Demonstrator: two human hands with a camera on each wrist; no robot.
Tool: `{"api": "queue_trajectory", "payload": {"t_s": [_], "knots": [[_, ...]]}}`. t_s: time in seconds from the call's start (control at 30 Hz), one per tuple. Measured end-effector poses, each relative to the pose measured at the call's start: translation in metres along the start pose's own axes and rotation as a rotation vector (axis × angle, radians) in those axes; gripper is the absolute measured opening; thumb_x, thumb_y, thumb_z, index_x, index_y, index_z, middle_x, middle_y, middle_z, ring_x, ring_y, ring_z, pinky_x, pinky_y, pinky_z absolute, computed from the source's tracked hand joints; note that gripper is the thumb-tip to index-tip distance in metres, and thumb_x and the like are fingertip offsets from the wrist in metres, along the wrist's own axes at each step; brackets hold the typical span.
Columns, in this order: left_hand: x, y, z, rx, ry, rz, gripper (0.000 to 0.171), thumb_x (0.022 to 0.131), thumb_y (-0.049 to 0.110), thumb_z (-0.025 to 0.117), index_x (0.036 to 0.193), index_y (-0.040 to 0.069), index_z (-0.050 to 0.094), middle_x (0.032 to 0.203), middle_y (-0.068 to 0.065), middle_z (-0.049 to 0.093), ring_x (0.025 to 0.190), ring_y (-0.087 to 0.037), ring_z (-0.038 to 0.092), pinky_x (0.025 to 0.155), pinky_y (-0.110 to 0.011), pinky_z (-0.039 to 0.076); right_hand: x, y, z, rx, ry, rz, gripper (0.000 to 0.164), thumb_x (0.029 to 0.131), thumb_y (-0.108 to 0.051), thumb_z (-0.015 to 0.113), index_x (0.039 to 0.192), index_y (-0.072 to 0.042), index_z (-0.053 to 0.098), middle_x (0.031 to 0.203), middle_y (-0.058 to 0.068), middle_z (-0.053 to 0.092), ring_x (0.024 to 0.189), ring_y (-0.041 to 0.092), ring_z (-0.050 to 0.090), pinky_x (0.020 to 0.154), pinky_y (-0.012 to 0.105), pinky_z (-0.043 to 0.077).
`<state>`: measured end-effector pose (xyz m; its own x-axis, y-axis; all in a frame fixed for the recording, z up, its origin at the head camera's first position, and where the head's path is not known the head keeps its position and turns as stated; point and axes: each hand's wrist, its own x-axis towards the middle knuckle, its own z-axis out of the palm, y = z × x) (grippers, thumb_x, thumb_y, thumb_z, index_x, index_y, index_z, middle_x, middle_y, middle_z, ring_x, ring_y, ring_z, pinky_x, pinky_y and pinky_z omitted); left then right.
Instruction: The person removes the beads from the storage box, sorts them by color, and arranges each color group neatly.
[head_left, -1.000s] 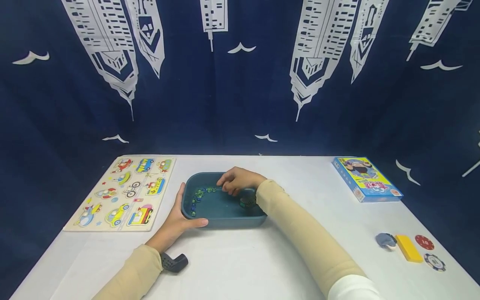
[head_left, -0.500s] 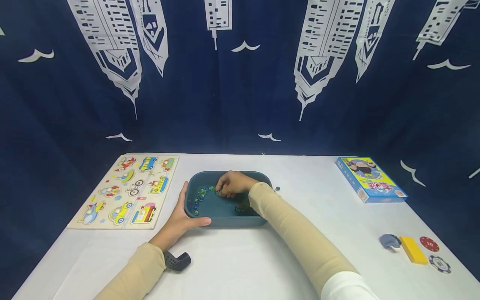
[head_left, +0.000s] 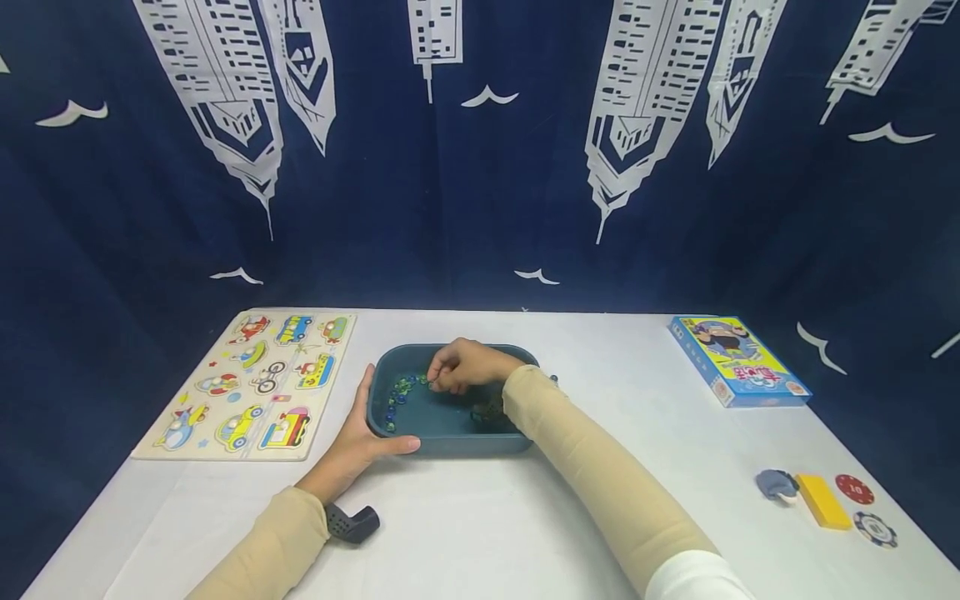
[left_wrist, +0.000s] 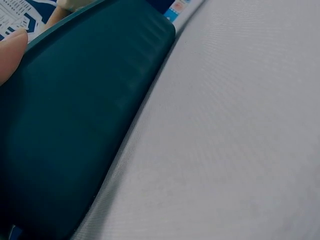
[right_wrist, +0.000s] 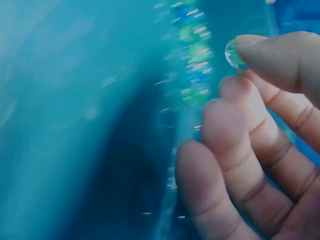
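Observation:
A teal plastic bin stands on the white table; its side wall fills much of the left wrist view. My left hand holds the bin's left end, thumb along the front and fingers at the left side. Inside, several green and blue glass marbles lie in a curved line along the left and back walls. My right hand reaches into the bin. In the right wrist view, thumb and index finger pinch a clear marble with green in it, beside the blurred row. The right wrist hides part of the bin's floor.
A wooden vehicle puzzle board lies left. At right are a blue-and-yellow game box, a grey-blue object, a yellow block and two poker chips. One small round object sits right of the bin.
My right hand has moved slightly left inside the bin toward the marble row. The small round object right of the bin has come into sight. The left hand stays on the bin.

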<state>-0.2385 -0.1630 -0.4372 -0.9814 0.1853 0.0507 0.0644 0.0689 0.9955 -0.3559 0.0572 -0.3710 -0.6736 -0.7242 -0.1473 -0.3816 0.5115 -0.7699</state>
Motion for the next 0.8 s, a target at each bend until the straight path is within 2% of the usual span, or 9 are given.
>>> {"api": "queue_trajectory", "payload": {"t_s": [0.1,0.2,0.3,0.43,0.67,0.8], "knots": [[0.000,0.000,0.000,0.015,0.002,-0.006,0.135,0.069,0.018,0.090,0.160,0.029,-0.010,0.168,-0.003,-0.006,0.153,-0.030,-0.010,0.120,-0.060,-0.005,-0.009,-0.001,-0.005,0.082,0.002,-0.036,0.015,0.092,-0.005,0.068,0.105,0.001,0.071,0.091,0.022,0.069,0.078,0.028,0.067,0.071,0.034,0.060],[0.000,0.000,0.000,0.028,0.008,-0.010,0.136,0.069,0.019,0.091,0.160,0.029,-0.010,0.168,-0.003,-0.005,0.153,-0.030,-0.009,0.120,-0.060,-0.005,-0.022,-0.002,-0.011,0.179,0.024,-0.082,0.020,0.092,-0.006,0.068,0.109,0.004,0.069,0.096,0.028,0.066,0.081,0.035,0.064,0.075,0.041,0.060],[0.000,0.000,0.001,0.016,0.011,0.001,0.137,0.068,0.019,0.092,0.160,0.027,-0.009,0.168,-0.003,-0.004,0.153,-0.029,-0.009,0.120,-0.059,-0.004,-0.040,-0.002,-0.018,0.252,0.070,-0.123,0.022,0.092,-0.007,0.068,0.111,0.005,0.068,0.093,0.027,0.065,0.076,0.030,0.062,0.078,0.050,0.057],[0.000,0.001,0.002,0.019,0.012,0.004,0.137,0.067,0.019,0.092,0.160,0.026,-0.009,0.168,-0.002,-0.004,0.153,-0.029,-0.009,0.120,-0.058,-0.005,-0.069,0.003,-0.030,0.306,0.159,-0.141,0.021,0.092,-0.009,0.069,0.111,0.000,0.069,0.090,0.023,0.064,0.072,0.021,0.059,0.078,0.057,0.054],[-0.001,0.003,0.001,0.042,0.019,-0.008,0.136,0.068,0.017,0.091,0.160,0.028,-0.009,0.168,-0.001,-0.007,0.153,-0.028,-0.011,0.120,-0.059,-0.004,-0.112,0.027,-0.043,0.360,0.319,-0.081,0.023,0.092,-0.010,0.070,0.111,0.000,0.067,0.095,0.022,0.064,0.072,0.019,0.061,0.075,0.043,0.058],[-0.002,0.004,0.001,0.042,0.014,-0.009,0.136,0.069,0.016,0.091,0.160,0.027,-0.010,0.168,-0.002,-0.008,0.153,-0.029,-0.011,0.120,-0.060,-0.005,-0.130,0.051,-0.047,0.377,0.375,-0.012,0.025,0.093,-0.011,0.069,0.114,0.003,0.065,0.094,0.014,0.066,0.072,0.017,0.060,0.072,0.037,0.057]]}}
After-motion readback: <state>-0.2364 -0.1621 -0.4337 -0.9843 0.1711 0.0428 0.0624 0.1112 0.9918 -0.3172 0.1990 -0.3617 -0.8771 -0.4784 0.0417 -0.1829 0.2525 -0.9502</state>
